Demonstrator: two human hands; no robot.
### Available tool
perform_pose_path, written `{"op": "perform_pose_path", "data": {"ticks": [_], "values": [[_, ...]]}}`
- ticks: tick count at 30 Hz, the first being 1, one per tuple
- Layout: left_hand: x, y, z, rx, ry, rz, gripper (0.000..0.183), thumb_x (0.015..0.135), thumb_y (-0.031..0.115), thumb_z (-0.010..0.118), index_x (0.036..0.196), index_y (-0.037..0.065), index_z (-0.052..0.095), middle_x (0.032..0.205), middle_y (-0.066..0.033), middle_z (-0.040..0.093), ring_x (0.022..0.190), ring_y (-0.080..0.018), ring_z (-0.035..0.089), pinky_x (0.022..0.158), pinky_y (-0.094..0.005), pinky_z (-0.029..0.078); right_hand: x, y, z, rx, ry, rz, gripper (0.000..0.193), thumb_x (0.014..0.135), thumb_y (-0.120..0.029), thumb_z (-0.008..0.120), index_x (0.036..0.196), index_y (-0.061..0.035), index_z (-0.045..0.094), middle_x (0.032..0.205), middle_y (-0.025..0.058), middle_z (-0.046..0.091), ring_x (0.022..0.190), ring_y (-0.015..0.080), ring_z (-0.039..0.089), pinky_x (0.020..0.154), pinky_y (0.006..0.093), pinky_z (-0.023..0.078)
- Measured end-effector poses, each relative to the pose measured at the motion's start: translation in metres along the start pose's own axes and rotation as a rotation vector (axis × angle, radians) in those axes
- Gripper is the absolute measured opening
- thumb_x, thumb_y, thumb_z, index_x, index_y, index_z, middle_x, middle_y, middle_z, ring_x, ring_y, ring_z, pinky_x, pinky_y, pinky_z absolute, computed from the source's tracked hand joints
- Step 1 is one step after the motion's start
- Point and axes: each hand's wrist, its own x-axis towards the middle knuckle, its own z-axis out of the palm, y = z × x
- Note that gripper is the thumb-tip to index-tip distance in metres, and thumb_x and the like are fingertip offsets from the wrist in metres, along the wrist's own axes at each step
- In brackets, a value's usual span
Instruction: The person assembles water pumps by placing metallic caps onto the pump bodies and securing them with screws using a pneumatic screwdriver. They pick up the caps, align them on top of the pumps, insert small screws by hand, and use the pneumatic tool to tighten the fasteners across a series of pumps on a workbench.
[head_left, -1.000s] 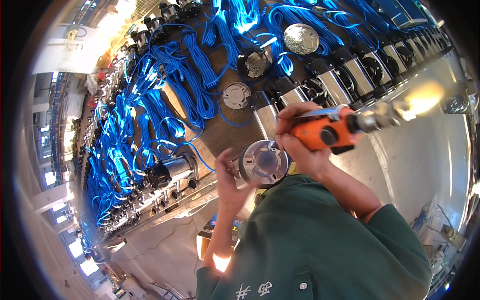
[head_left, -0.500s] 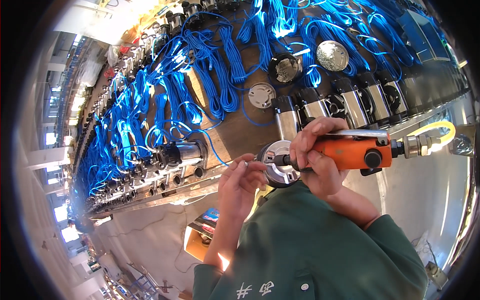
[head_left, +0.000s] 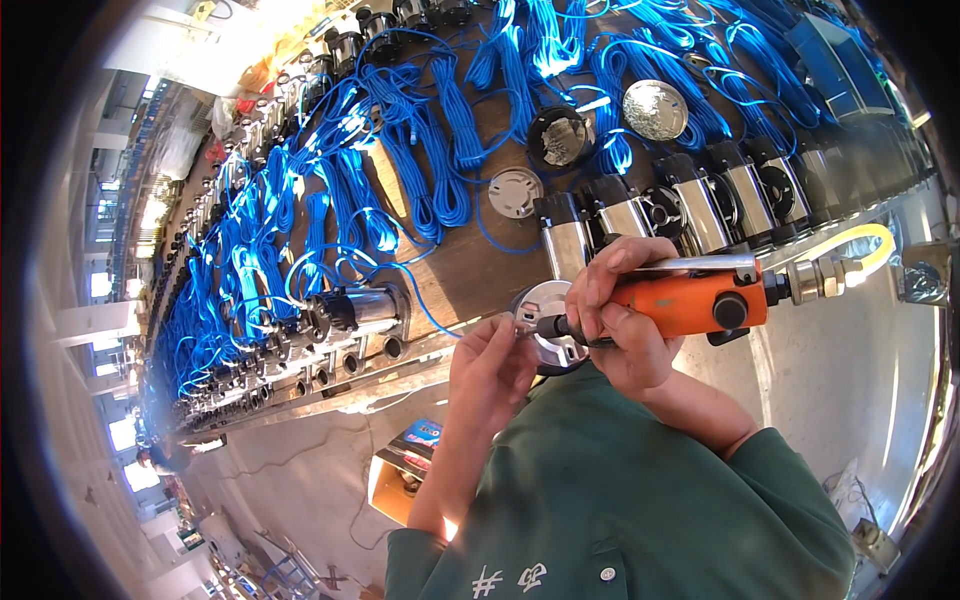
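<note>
My right hand (head_left: 628,320) is closed around an orange air screwdriver (head_left: 680,304), its bit pointing left. At the bit's tip, my left hand (head_left: 492,368) pinches a small screw between thumb and forefinger; the fingers hide most of it. Just behind the bit is a round silver motor end (head_left: 546,300) with a dark rim, partly covered by my right hand and the tool. A yellow air hose (head_left: 868,232) runs from the back of the screwdriver.
Bundles of blue cable (head_left: 455,120) cover much of the bench. Steel-cased motors (head_left: 566,240) line its near edge. Two bowls, one black (head_left: 560,138) and one silver (head_left: 655,110), hold small parts beside a silver disc (head_left: 515,192). An open carton (head_left: 392,488) stands below.
My left hand has moved right, bringing the screw to the bit's tip. The screwdriver and my right hand have shifted slightly left.
</note>
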Motion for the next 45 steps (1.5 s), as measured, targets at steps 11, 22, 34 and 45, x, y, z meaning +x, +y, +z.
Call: {"op": "perform_pose_path", "data": {"ticks": [11,22,34,45], "values": [[0.023,-0.001,-0.014,0.275,0.213,0.282,0.023,0.101,0.021,0.042,0.102,0.003,0.055,0.068,-0.0060,0.058,0.050,-0.0069,0.045,0.042,-0.0178,0.030,0.000,0.022,-0.024,-0.249,-0.028,0.075,0.035,0.073,0.011,0.047,0.106,-0.0004,0.044,0.082,0.0123,0.053,0.062,0.0167,0.053,0.058,0.0294,0.047],[0.020,-0.005,-0.056,0.008,0.128,0.171,0.018,0.093,0.020,0.060,0.088,0.002,0.057,0.074,-0.0105,0.066,0.048,-0.0120,0.052,0.041,-0.0225,0.035,0.005,0.032,-0.011,-0.367,-0.234,0.058,0.028,0.070,0.015,0.048,0.091,-0.0019,0.044,0.079,0.0128,0.052,0.063,0.0156,0.053,0.058,0.0276,0.048],[0.012,-0.008,-0.036,-0.052,0.039,0.110,0.016,0.092,0.012,0.059,0.102,0.000,0.061,0.084,-0.0117,0.067,0.068,-0.0177,0.065,0.056,-0.0226,0.050,0.004,0.014,-0.001,-0.157,-0.072,0.110,0.038,0.073,0.010,0.052,0.108,-0.0028,0.046,0.079,0.0081,0.056,0.067,0.0131,0.056,0.059,0.0267,0.048],[0.015,-0.006,-0.021,0.061,-0.079,0.077,0.015,0.090,0.013,0.062,0.097,0.000,0.060,0.081,-0.0131,0.067,0.062,-0.0190,0.065,0.052,-0.0258,0.052,0.005,-0.007,-0.003,-0.090,0.027,0.086,0.035,0.071,0.000,0.050,0.105,-0.0004,0.046,0.083,0.0103,0.050,0.057,0.0137,0.050,0.059,0.0302,0.047]]}}
